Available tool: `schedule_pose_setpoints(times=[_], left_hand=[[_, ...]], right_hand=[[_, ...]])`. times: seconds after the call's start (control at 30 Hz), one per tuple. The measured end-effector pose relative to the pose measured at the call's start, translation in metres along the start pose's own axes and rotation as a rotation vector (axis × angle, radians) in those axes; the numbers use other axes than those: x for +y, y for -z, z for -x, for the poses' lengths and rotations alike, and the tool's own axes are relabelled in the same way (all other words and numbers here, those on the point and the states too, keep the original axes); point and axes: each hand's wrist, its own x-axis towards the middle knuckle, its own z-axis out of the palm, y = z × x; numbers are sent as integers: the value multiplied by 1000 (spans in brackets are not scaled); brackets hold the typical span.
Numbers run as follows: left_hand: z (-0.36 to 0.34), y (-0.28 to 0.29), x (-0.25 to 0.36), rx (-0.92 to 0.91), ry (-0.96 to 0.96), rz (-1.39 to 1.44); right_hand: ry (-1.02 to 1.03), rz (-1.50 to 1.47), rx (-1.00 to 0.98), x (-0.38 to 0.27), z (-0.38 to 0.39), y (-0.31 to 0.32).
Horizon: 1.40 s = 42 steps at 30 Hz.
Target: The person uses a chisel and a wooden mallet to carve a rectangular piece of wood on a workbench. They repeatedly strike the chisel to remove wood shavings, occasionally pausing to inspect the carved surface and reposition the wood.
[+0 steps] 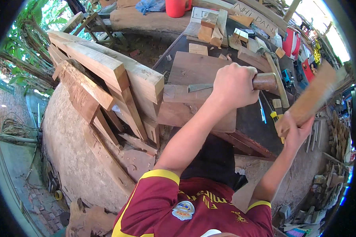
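Clenched round 1 chisel (265, 81), the left hand (234, 86) should keep it steady so the wooden mallet (311, 94) clasped by the right hand (298, 132) strikes square.

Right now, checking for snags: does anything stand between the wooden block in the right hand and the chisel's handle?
A wooden-handled tool shows between the wooden block and the chisel's handle, apparently lying on the dark table below; one view can't settle its height. Nothing else visible intervenes.

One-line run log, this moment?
left hand: grips chisel | right hand: grips wooden block, blurred | brown board: on dark table
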Motion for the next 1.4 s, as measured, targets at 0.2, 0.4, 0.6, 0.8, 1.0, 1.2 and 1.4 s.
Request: schedule_pose_setpoints(times=[0.2,0.4,0.6,0.8,1.0,1.2,1.4], left_hand=[[1,-4,-3,-46,18,-83],[-1,-3,-2,-43,38,-77],[3,-2,-22,-146,70,-186],[6,14,-10,53,-4,-53],[57,125,-9,-34,-383,884],[109,112,48,-231,-435,1309],[123,105,59,-474,-233,1561]], right_hand=[[239,221,-295,-2,16,-6],[-247,-434,249,8,-1,-9],[72,14,-366,27,16,-10],[-166,-227,32,28,19,-10],[-179,-79,-7,27,74,2],[-183,-171,-95,34,97,9],[-192,-280,-119,31,95,-1]])
